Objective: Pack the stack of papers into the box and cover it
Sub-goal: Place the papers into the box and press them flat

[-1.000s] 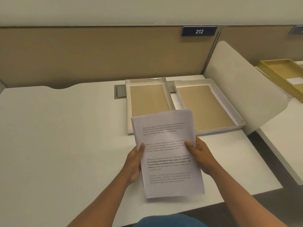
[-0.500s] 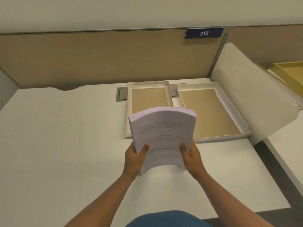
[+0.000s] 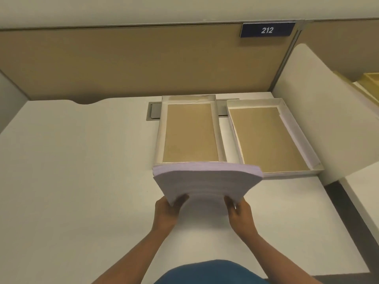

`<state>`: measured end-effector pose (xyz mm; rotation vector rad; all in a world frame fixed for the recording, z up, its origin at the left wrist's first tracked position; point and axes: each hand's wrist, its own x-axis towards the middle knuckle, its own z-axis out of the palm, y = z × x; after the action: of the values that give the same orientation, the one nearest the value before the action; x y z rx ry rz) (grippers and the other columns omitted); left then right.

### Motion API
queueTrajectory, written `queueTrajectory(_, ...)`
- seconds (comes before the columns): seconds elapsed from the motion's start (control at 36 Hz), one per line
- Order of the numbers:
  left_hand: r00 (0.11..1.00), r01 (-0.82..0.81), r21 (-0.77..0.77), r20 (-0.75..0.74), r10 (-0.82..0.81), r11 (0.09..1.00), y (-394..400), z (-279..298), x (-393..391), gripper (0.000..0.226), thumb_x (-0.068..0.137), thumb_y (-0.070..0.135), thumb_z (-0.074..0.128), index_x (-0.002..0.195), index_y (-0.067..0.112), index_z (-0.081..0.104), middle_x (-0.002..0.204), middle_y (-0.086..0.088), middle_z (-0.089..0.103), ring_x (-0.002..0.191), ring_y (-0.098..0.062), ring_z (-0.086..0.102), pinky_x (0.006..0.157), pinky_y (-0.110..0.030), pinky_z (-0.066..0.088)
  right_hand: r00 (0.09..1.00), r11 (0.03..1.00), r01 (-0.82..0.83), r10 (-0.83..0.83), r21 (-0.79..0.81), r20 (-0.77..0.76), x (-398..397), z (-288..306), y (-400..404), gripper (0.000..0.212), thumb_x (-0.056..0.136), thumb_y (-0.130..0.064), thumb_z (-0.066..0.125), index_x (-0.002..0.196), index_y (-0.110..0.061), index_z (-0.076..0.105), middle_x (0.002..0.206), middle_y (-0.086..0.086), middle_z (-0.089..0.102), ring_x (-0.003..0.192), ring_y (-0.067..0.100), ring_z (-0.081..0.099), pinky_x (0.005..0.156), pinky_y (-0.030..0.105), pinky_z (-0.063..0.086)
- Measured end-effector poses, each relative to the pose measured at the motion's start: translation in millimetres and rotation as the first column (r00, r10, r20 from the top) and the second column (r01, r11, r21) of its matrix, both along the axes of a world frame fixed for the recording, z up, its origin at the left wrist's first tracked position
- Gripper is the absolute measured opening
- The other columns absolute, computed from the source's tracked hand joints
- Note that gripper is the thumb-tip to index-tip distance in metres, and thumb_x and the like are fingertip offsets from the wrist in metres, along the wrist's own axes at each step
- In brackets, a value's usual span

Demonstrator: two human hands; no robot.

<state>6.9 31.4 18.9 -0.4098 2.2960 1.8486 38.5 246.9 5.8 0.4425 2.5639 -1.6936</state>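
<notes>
I hold a thick stack of white papers (image 3: 207,181) upright above the desk, its top edge facing me and bowed. My left hand (image 3: 167,211) grips its lower left side and my right hand (image 3: 239,210) its lower right side. Just beyond the stack lie two shallow white trays with brown floors. The left tray (image 3: 159,132) and the right tray (image 3: 297,128) sit side by side, both empty. I cannot tell which one is the box and which the lid.
The white desk (image 3: 71,171) ends at a tan partition with a "212" sign (image 3: 267,30). A grey cable hatch (image 3: 154,111) lies behind the trays. A white curved divider (image 3: 320,111) stands at right, with a yellow tray (image 3: 372,78) beyond it.
The stack has tipped from lying tilted with its printed face toward me to standing on end, and it moved forward toward the trays. Both hands slid down to its lower edge.
</notes>
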Motion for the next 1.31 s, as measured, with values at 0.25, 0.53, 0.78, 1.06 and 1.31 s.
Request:
queueTrajectory(0.25, 0.981, 0.192, 0.005, -0.033, -0.192, 0.981, -13, 9, -45, 0.021, 0.083, 0.033, 0.077, 0.102, 0.037, 0.071, 0.095, 0.025, 0.076, 0.093, 0.001, 0.073, 0.080, -0.023, 0.059, 0.998, 0.998, -0.063, 0.063, 0.018, -0.006, -33, 13, 5, 0.032, 0.102, -0.019, 0.047, 0.134, -0.019, 0.046, 0.112, -0.009, 0.061, 0.092, -0.005, 0.060, 0.064, 0.001, 0.048)
queueTrajectory(0.53, 0.917, 0.366, -0.025, 0.177, -0.356, 0.930, -30, 28, -144, 0.025, 0.080, 0.039, 0.079, 0.103, 0.028, 0.076, 0.101, 0.008, 0.078, 0.090, -0.009, 0.076, 0.082, -0.030, 0.060, 0.983, 0.987, -0.154, 0.149, 0.039, 0.111, -114, 22, 19, 0.045, 0.097, -0.047, 0.050, 0.134, -0.023, 0.053, 0.123, -0.009, 0.067, 0.105, 0.010, 0.068, 0.088, 0.034, 0.058)
queueTrajectory(0.78, 0.894, 0.281, 0.093, 0.338, -0.296, 0.955, -27, 15, -229, 0.055, 0.070, 0.041, 0.086, 0.113, 0.008, 0.073, 0.105, -0.005, 0.078, 0.091, -0.020, 0.077, 0.085, -0.036, 0.060, 0.944, 0.986, -0.146, 0.163, -0.078, 0.287, -209, 33, 29, 0.040, 0.096, -0.044, 0.054, 0.127, -0.019, 0.063, 0.118, -0.003, 0.072, 0.100, 0.017, 0.071, 0.089, 0.040, 0.058)
queueTrajectory(1.06, 0.909, 0.192, 0.032, 0.371, -0.190, 0.981, -21, -18, -281, 0.058, 0.075, 0.037, 0.084, 0.120, 0.003, 0.070, 0.118, -0.012, 0.073, 0.102, -0.027, 0.072, 0.095, -0.038, 0.056, 0.909, 0.996, -0.075, 0.084, -0.040, 0.409, -273, 17, 16, 0.045, 0.098, -0.038, 0.053, 0.131, -0.009, 0.058, 0.124, 0.008, 0.067, 0.106, 0.029, 0.067, 0.089, 0.041, 0.056)
queueTrajectory(1.31, 0.913, 0.150, -0.074, 0.394, -0.109, 0.986, -18, -39, -261, 0.050, 0.077, 0.042, 0.081, 0.112, 0.006, 0.072, 0.112, -0.010, 0.074, 0.097, -0.026, 0.072, 0.087, -0.036, 0.059, 0.895, 0.984, -0.137, 0.073, 0.114, 0.441, -269, 2, 9, 0.043, 0.099, -0.039, 0.050, 0.124, -0.006, 0.058, 0.120, 0.011, 0.066, 0.105, 0.031, 0.065, 0.089, 0.044, 0.055)
